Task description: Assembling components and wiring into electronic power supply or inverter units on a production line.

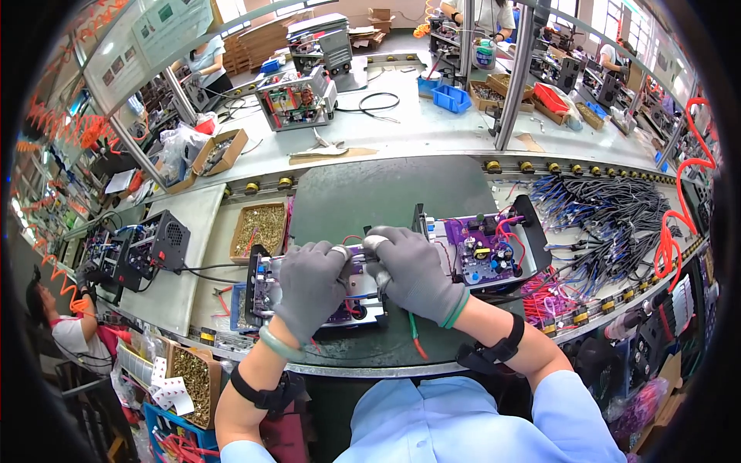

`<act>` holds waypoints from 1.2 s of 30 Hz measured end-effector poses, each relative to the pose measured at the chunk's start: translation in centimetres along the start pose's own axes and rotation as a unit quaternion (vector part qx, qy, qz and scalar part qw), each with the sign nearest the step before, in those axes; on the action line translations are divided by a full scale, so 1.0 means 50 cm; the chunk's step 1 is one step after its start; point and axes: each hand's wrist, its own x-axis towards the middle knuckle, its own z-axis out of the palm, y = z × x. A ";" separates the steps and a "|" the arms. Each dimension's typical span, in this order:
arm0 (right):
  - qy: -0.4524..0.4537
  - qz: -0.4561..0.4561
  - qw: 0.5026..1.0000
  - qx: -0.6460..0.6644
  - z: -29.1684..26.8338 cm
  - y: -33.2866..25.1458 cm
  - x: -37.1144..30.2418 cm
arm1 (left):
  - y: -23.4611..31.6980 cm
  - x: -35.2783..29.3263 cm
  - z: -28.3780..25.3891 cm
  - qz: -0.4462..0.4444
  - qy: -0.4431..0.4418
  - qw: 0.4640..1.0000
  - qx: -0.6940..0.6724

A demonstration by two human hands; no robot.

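Directly in front of me lies an opened device chassis (pixel 266 297) with a purple circuit board, partly hidden under my hands. My left hand (pixel 312 282), in a grey glove, is closed over its upper right part. Beside it my right hand (pixel 417 274), gloved the same way, is closed too, with thumb and fingers curled toward the left hand. Whatever the fingertips pinch is hidden between the gloves. A red-and-green lead (pixel 417 338) hangs below the right hand. To the right lies a second chassis (pixel 482 247) with a purple board and red wires.
Bundled black cables (pixel 610 224) cover the right of the bench, beside pink-red wires (pixel 548 297). A box of small metal parts (pixel 258 231) stands left, near a black device (pixel 158 239). A coiled orange hose (pixel 670 247) hangs right. Co-workers stand at other benches.
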 end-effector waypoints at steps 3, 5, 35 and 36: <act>-0.072 0.050 0.995 -0.040 -0.003 -0.014 -0.021 | -0.013 -0.012 0.021 -0.022 -0.044 0.999 -0.001; -0.092 0.042 0.993 -0.065 -0.005 -0.017 -0.024 | -0.019 -0.018 0.030 -0.008 -0.008 1.000 -0.012; 0.034 0.626 0.734 -0.261 -0.507 0.631 -0.525 | -0.033 -0.114 -0.100 -0.343 0.097 0.862 -0.361; -0.007 0.661 0.701 -0.268 -0.517 0.666 -0.565 | -0.027 -0.111 -0.104 -0.337 0.097 0.864 -0.360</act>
